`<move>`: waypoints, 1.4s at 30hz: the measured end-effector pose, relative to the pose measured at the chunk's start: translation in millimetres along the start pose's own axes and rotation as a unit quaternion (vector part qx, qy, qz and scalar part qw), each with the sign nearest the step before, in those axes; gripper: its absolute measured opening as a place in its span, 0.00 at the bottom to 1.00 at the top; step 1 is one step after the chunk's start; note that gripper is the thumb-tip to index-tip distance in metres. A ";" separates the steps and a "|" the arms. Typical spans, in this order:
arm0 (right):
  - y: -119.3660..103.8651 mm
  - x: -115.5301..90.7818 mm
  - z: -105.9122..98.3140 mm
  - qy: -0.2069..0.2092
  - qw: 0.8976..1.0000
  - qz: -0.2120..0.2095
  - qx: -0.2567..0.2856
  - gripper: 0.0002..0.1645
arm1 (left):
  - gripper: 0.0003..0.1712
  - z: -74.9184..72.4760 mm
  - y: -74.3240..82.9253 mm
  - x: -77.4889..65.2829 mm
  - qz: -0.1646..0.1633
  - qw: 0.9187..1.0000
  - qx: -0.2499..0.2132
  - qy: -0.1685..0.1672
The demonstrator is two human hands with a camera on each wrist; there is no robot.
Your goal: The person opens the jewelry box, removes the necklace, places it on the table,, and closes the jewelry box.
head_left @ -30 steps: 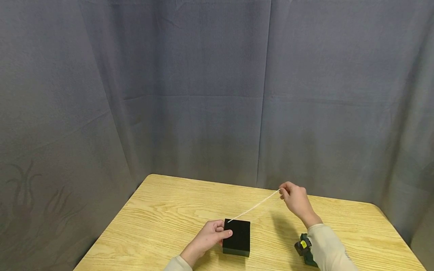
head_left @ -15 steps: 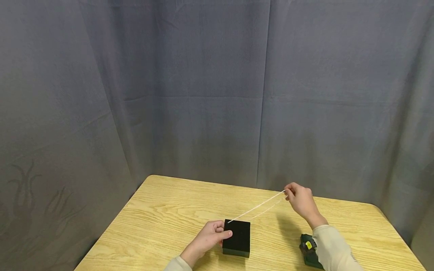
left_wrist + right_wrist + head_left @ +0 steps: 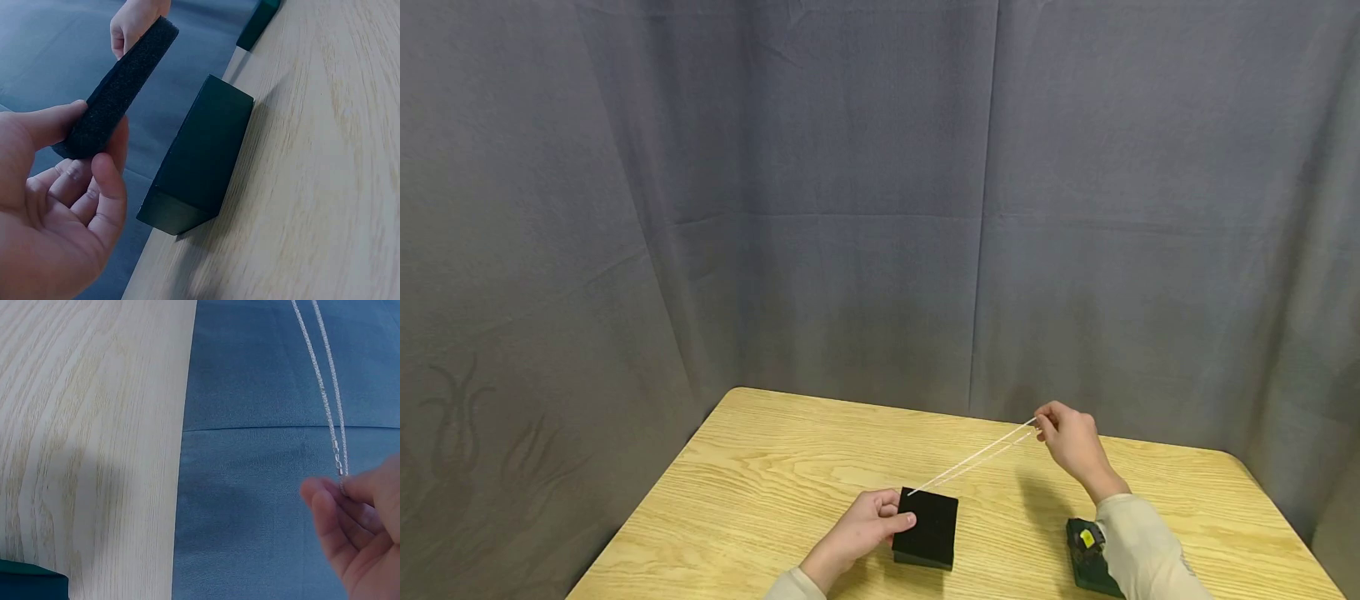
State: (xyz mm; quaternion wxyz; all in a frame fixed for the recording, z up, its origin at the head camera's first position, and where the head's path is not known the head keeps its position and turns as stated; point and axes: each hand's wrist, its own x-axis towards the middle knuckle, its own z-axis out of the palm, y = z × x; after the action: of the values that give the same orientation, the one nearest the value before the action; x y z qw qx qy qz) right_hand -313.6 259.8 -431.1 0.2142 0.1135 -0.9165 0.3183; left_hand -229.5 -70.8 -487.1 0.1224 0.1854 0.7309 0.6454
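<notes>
My left hand (image 3: 861, 529) pinches a black foam pad (image 3: 931, 525) by its left edge, thumb on top. In the left wrist view the foam pad (image 3: 122, 90) is lifted and tilted, apart from the dark green box (image 3: 200, 150) on the table. My right hand (image 3: 1071, 442) is raised to the right, pinching a silver chain necklace (image 3: 328, 381) between thumb and fingertips near its clasp. The chain (image 3: 973, 457) stretches as two strands down to the foam pad's far left corner. How it is fastened there is hidden.
Another dark green box part (image 3: 1086, 575), perhaps a lid, lies under the right forearm, partly covered by the sleeve and wrist camera. The wooden table (image 3: 775, 467) ends at a grey curtain (image 3: 865, 250) behind.
My right hand has moved slightly right, and the chain's two strands now show apart. The foam pad has tilted up off the box in my left hand.
</notes>
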 end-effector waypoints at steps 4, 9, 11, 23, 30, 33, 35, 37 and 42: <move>1.4 0.4 0.1 0.003 1.000 0.001 -0.001 0.07 | 0.19 0.8 8.1 -4.2 0.000 1.000 0.000 -0.004; 3.8 1.2 -0.9 0.012 1.000 0.002 -0.011 0.08 | 0.23 -1.8 -7.7 2.8 -0.003 1.000 -0.005 -0.005; 4.0 1.2 -1.5 0.013 1.000 0.005 -0.013 0.08 | 0.24 -2.1 -7.2 2.8 -0.004 1.000 -0.009 -0.007; 0.6 -0.8 -4.6 0.018 1.000 0.024 -0.010 0.09 | 0.18 -0.8 -9.6 3.9 -0.012 1.000 -0.001 -0.007; -1.5 0.7 -6.4 0.024 0.999 0.029 -0.016 0.10 | 0.14 -0.2 -11.2 4.7 -0.011 1.000 0.006 -0.007; -1.8 0.7 -6.9 0.023 0.999 0.031 -0.016 0.10 | 0.06 0.3 -10.8 4.5 -0.012 1.000 0.005 -0.012; -2.1 0.8 -7.4 0.025 0.999 0.030 -0.016 0.10 | 0.05 0.6 -9.8 3.9 -0.015 1.000 0.003 -0.015; -2.3 1.2 -7.9 0.028 0.999 0.028 -0.017 0.10 | 0.06 1.0 -8.9 3.7 -0.016 1.000 0.004 -0.017; -2.4 2.8 -9.1 0.034 0.999 0.022 -0.022 0.10 | 0.07 1.9 -8.9 4.1 -0.006 1.000 0.005 -0.017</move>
State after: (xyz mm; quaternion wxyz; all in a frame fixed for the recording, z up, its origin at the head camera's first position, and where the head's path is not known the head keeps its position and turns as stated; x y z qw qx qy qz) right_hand -312.3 263.5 -422.1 0.2408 0.0781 -0.9177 0.3061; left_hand -233.4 -68.2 -495.9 0.1383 0.1925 0.7332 0.6374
